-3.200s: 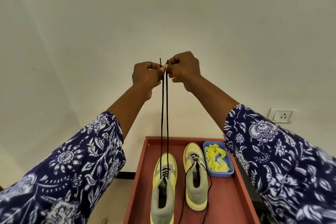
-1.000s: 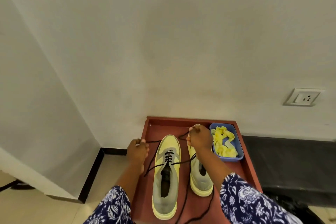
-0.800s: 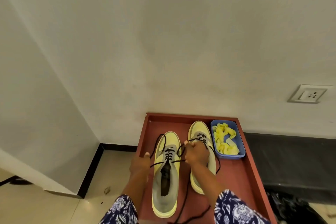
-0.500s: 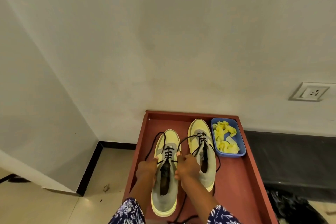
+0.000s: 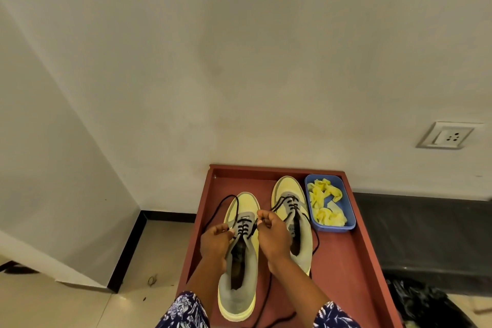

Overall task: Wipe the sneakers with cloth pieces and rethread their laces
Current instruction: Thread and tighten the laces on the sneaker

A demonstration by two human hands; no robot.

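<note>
Two yellow and grey sneakers stand side by side on a red-brown tray [image 5: 343, 253], toes toward the wall. The left sneaker [image 5: 239, 274] has a black lace [image 5: 221, 207] threaded through its upper eyelets, with a loose loop lying off its left side. My left hand [image 5: 214, 243] pinches one lace end at the left eyelets. My right hand [image 5: 271, 234] pinches the other end at the right eyelets. The right sneaker [image 5: 291, 199] is partly hidden behind my right hand; its lace trails onto the tray.
A blue tub [image 5: 346, 218] holding yellow cloth pieces stands at the tray's far right corner. A white wall rises right behind the tray, with a socket [image 5: 447, 137] to the right. Tiled floor lies left, a dark bundle [image 5: 426, 303] at lower right.
My hands came down from high above the tray, where they held both lace ends up, and closed in on the left sneaker's eyelets. The lace now lies slack in loops.
</note>
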